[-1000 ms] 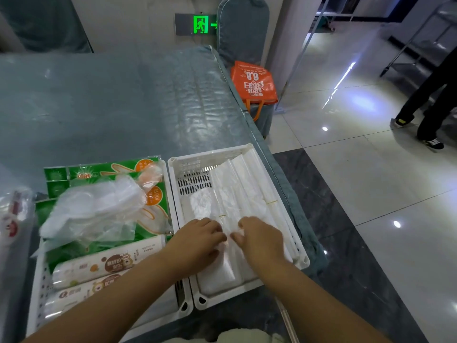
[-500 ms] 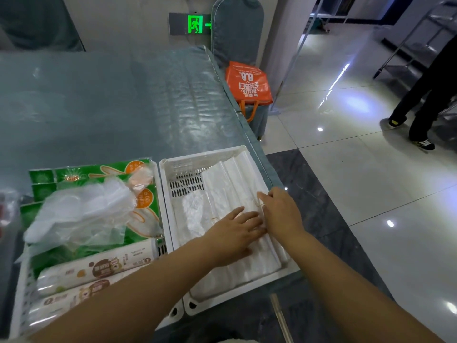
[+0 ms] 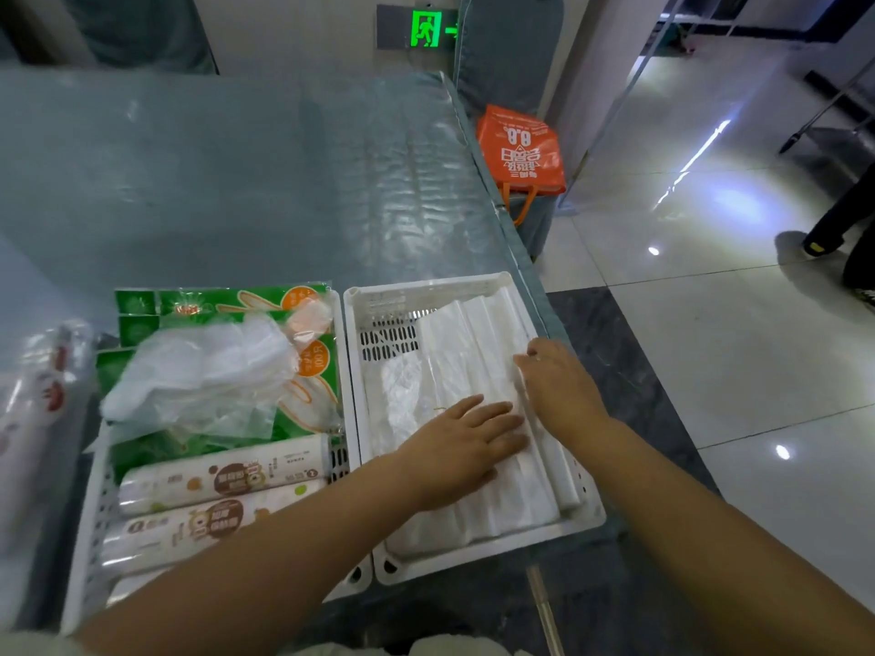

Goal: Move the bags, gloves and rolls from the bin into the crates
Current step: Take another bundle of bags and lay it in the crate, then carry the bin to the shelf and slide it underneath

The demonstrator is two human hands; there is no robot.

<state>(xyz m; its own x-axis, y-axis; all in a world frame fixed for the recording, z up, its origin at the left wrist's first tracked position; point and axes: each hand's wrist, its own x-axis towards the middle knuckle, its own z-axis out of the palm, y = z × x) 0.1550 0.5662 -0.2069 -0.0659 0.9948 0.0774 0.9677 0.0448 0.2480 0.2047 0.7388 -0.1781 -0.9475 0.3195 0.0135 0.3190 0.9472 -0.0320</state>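
Observation:
A stack of folded white plastic bags (image 3: 473,333) lies in the right white crate (image 3: 426,287). My left hand (image 3: 466,437) rests flat on the stack with its fingers spread. My right hand (image 3: 554,385) sits on the stack's right edge beside the crate wall, thumb on top and fingertips hidden. The left white crate (image 3: 87,556) holds green glove packs (image 3: 227,300), a loose bundle of clear gloves (image 3: 199,371) and printed rolls (image 3: 222,475). A clear bin (image 3: 33,409) shows at the far left, blurred.
The crates stand at the near right corner of a grey table (image 3: 236,182) covered in clear film. An orange bag (image 3: 521,149) sits on the floor beyond the table's right edge. A person's shoe (image 3: 814,246) shows at the far right.
Both hands have slid from the near end of the bags toward the right side of the right crate. The left hand now lies flat and the right hand is at the stack's edge.

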